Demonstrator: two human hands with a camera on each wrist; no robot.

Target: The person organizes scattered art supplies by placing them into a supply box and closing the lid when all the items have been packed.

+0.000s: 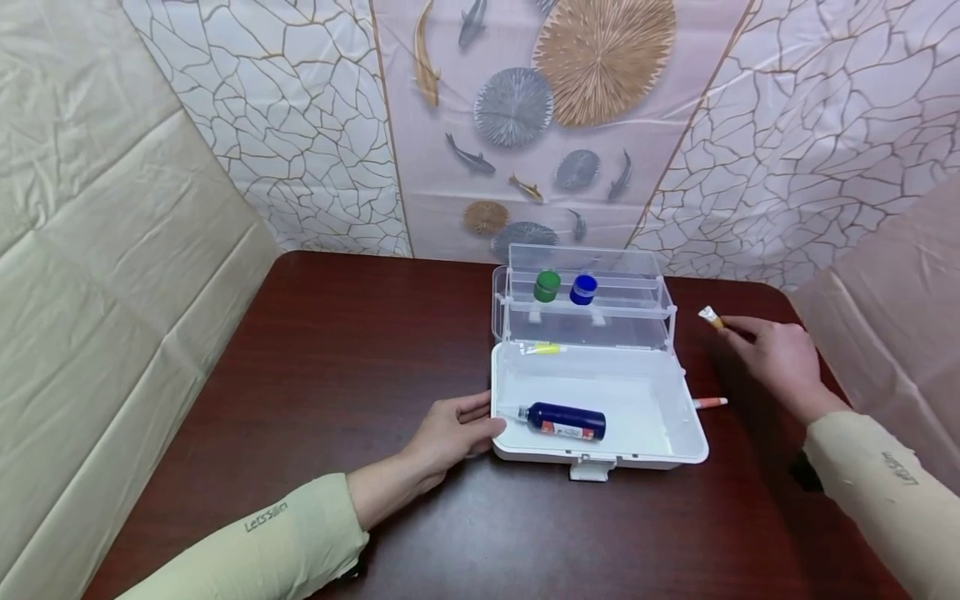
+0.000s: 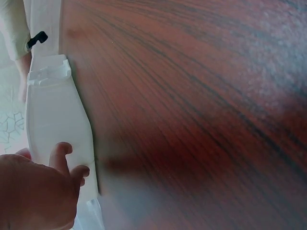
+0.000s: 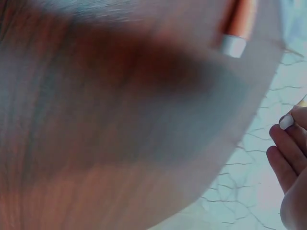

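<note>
Right hand [image 1: 780, 358]: at the right of the head view, pinches an ochre tube [image 1: 711, 317], with thumb and forefinger clamped on it; at the right edge of the right wrist view, shows the other fingers next to a small white end
Ochre tube: right of centre in the head view, silver end towards the upper left, apart from the white box [image 1: 641, 400]
Left hand [image 1: 453, 429]: below the centre of the head view, holds the left edge of the white box, thumb at the rim, fingers bent against the outer wall
White box: sits open on the dark red table [image 1: 375, 333], latch [image 1: 591, 469] towards the bottom of the frame
Blue bottle [image 1: 567, 421]: lies on its side in the box, clear nozzle pointing left
Yellow tube [image 1: 546, 349]: lies at the upper left of the box interior
Clear trays [image 1: 630, 312]: raised behind the interior, bearing a green pot [image 1: 547, 287] on the left and a blue pot [image 1: 583, 290] on the right
Orange tube [image 1: 710, 402]: lies just beside the right wall, white cap to the right; cannot tell any contact with the wall
Patterned cloth [image 1: 513, 108]: hangs across the top of the frame
</note>
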